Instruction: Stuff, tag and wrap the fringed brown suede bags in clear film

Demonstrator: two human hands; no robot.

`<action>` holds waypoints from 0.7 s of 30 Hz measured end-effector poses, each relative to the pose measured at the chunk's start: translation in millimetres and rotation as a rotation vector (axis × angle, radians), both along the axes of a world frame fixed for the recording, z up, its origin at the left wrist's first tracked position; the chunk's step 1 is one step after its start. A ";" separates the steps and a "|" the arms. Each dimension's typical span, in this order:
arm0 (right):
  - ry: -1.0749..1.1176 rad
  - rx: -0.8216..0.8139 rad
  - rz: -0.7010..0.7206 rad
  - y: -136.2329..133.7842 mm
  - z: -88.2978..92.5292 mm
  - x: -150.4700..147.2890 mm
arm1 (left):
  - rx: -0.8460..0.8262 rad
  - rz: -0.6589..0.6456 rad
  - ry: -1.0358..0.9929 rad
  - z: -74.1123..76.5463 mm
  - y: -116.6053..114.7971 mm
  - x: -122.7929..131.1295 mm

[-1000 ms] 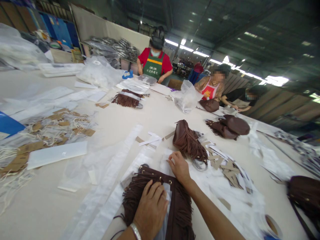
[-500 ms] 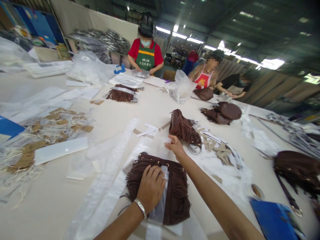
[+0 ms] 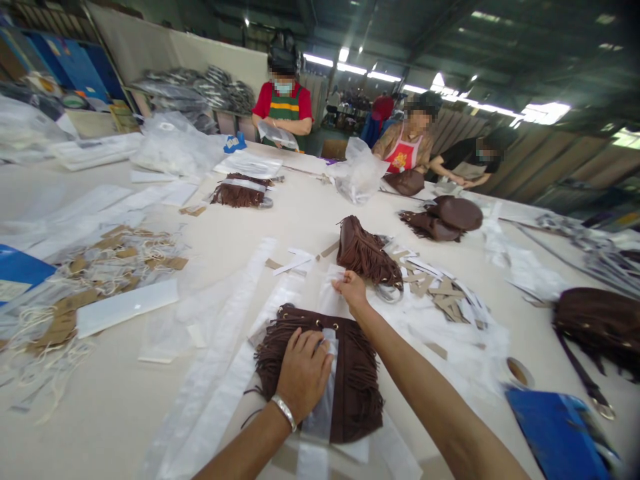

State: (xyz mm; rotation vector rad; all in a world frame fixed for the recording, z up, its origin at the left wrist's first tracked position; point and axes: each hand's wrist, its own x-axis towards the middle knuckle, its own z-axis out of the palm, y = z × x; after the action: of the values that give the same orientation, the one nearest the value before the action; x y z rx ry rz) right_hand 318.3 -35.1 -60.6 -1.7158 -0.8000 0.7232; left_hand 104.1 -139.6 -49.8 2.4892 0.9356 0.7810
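Observation:
A dark brown fringed bag (image 3: 357, 380) lies on the white table, with a translucent plastic strip (image 3: 320, 400) down its middle. My left hand (image 3: 305, 373) rests flat on the bag and strip, fingers stretched out and holding nothing. Beyond the bag's top edge, my right hand (image 3: 350, 290) pinches the end of a thin clear plastic sheet (image 3: 333, 275). Just past that hand sits a second brown fringed bag (image 3: 367, 253).
Tags with strings (image 3: 125, 257) lie left; paper strips (image 3: 445, 293), a tape roll (image 3: 519, 372) and a blue folder (image 3: 555, 427) are right. Another bag (image 3: 600, 327) is far right. Several people work across the table (image 3: 295, 227).
The view has shifted slightly. My right hand's fingers have closed on the plastic. Across the table, the person in the green apron has lifted a plastic-wrapped item.

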 end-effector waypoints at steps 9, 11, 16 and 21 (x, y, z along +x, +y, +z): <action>-0.389 0.041 0.233 -102.6 77.2 -49.7 | -0.020 0.005 -0.025 1.2 0.1 -2.8; -0.549 0.041 0.284 -132.3 73.3 -66.0 | -0.018 0.011 -0.039 -0.5 1.0 -3.7; -0.678 0.083 0.318 -171.9 41.5 -93.3 | -0.031 0.030 -0.103 -8.5 3.9 -5.9; -0.704 0.108 0.282 -181.2 30.3 -98.7 | -0.060 0.035 -0.122 -11.0 6.2 -8.0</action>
State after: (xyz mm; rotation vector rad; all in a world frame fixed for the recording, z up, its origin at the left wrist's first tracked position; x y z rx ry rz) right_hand 219.6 -216.2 -30.3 -1.7854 -1.5566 0.2285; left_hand 96.0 -133.5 -60.9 2.3508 0.9479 0.8922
